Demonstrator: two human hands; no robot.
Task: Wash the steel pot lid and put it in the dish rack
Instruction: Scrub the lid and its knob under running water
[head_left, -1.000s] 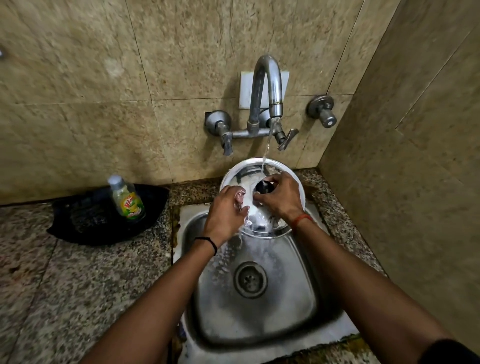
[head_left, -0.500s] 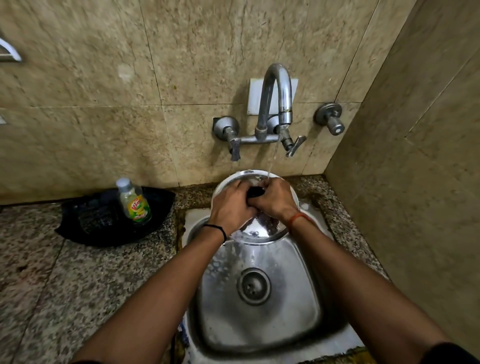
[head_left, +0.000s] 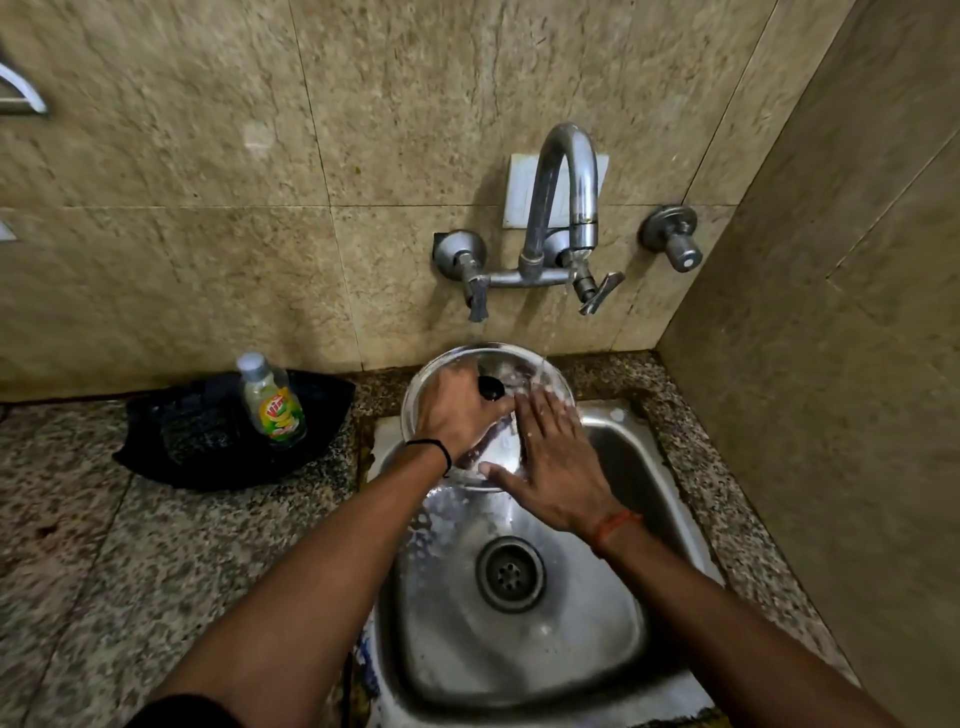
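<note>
Now left hand (head_left: 457, 415) grips steel pot lid (head_left: 498, 364); right hand's fingers (head_left: 540, 415) lie flat on it.

Tap (head_left: 563, 208): wall-mounted, water running | Sink (head_left: 613, 613): steel basin, central drain (head_left: 510, 574) | Dish-soap bottle (head_left: 271, 402): upright on black mat (head_left: 208, 436), left of sink | Table (head_left: 104, 545): speckled granite
</note>
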